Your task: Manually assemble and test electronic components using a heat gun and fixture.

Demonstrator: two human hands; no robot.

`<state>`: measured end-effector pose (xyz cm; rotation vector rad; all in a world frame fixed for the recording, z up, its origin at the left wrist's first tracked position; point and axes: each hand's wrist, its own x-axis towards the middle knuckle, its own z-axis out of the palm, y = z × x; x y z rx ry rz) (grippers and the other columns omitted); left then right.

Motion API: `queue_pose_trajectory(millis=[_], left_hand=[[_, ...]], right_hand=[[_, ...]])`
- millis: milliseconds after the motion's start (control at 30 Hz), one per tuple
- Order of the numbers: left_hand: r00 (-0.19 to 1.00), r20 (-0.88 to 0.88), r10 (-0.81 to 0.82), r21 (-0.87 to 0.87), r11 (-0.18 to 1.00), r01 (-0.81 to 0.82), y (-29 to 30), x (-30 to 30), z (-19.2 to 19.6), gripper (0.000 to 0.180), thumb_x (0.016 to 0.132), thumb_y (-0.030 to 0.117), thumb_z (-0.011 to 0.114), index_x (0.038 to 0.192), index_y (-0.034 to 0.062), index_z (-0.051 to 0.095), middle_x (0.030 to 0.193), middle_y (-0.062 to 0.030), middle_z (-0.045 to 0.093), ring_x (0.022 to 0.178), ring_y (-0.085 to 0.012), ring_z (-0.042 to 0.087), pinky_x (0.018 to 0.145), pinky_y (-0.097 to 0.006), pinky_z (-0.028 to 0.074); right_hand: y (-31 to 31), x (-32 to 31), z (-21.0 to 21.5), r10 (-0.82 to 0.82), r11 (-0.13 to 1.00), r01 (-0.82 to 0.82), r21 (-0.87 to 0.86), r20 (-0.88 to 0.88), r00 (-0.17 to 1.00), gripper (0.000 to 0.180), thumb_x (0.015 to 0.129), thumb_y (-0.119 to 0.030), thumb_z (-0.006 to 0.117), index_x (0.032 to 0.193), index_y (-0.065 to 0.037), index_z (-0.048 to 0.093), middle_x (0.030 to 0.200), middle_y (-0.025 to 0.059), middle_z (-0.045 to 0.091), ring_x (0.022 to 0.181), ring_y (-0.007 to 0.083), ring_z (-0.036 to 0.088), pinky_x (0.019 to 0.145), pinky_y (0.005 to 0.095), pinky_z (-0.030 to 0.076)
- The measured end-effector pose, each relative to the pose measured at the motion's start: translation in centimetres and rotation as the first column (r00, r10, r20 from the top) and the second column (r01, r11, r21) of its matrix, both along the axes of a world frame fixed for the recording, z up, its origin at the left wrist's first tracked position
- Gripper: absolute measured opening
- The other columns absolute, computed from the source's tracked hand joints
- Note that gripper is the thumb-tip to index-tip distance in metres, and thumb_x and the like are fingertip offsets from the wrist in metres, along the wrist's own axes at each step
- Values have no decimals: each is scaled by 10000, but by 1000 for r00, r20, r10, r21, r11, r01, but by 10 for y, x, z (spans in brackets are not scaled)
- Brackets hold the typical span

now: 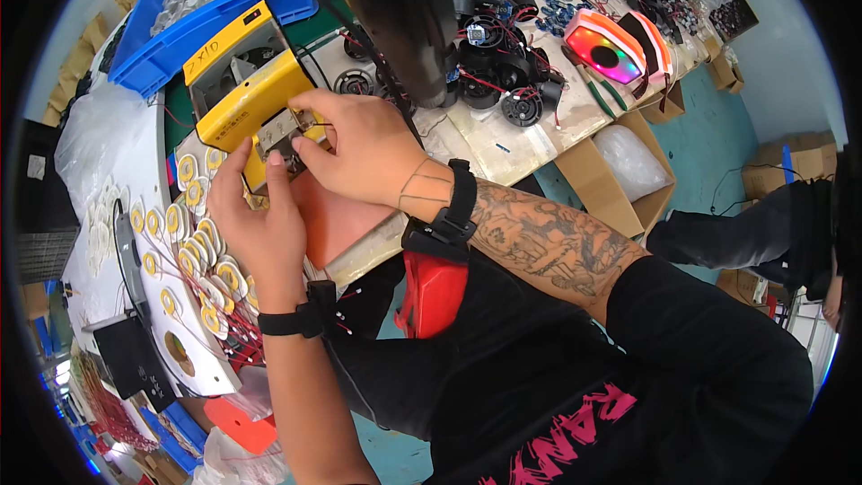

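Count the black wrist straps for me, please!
2: the left wrist strap, and the right wrist strap, which is higher in the picture. No others show.

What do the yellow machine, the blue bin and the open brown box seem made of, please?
The yellow machine looks like satin-painted sheet metal, from its thin edges and grey inside, though plastic is possible. The blue bin seems to be moulded plastic: smooth, slightly shiny, evenly coloured. The open brown box appears to be matte cardboard, given its plain folded panels.

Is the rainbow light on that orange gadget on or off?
On: the rainbow light glows brightly in several colours, including pink.
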<state>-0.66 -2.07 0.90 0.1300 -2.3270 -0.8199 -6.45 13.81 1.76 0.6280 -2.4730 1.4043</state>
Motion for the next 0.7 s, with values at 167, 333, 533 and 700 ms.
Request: queue_pose_trajectory(millis=[167, 333, 533, 700], left_hand=[[996, -24, -84, 110, 990, 86, 0, -9, -17, 348, 934, 115, 745, 1264, 15, 692, 1229, -145, 619, 1187, -285, 583, 1048, -390, 433], [988, -45, -149, 248, 956, 155, -1, -11, -27, 322, 993, 108, 682, 1300, 14, 668, 1316, -135, 585, 1253, -248, 547, 1101, -360, 398], [993, -42, -107, 251, 961, 115, -1, -10, -26, 317, 973, 94, 704, 1279, 15, 683, 1290, -139, 568, 1228, -257, 559, 1064, -379, 429], [989, -55, -135, 267, 953, 145, 2, -10, -30, 315, 979, 71, 691, 1286, 5, 659, 1308, -150, 549, 1231, -262, 556, 1053, -374, 438]], right_hand=[[-5, -14, -14, 94, 989, -67, -133, 208, 974, 430, 859, -151, 759, 1261, -71, 629, 655, 29, 537, 578, 148, 536, 564, 325, 448], [-3, -19, -20, 169, 972, -127, -197, 216, 962, 339, 862, -89, 774, 1177, -66, 651, 635, -56, 371, 562, 66, 356, 533, 260, 348], [2, -25, 14, 305, 924, -145, -355, 450, 839, 320, 834, -69, 766, 1123, -36, 633, 650, -28, 415, 600, 60, 366, 553, 266, 344], [6, -25, 12, 274, 946, -166, -279, 412, 869, 299, 843, -58, 758, 1104, -30, 615, 665, -31, 411, 604, 62, 357, 552, 267, 338]])
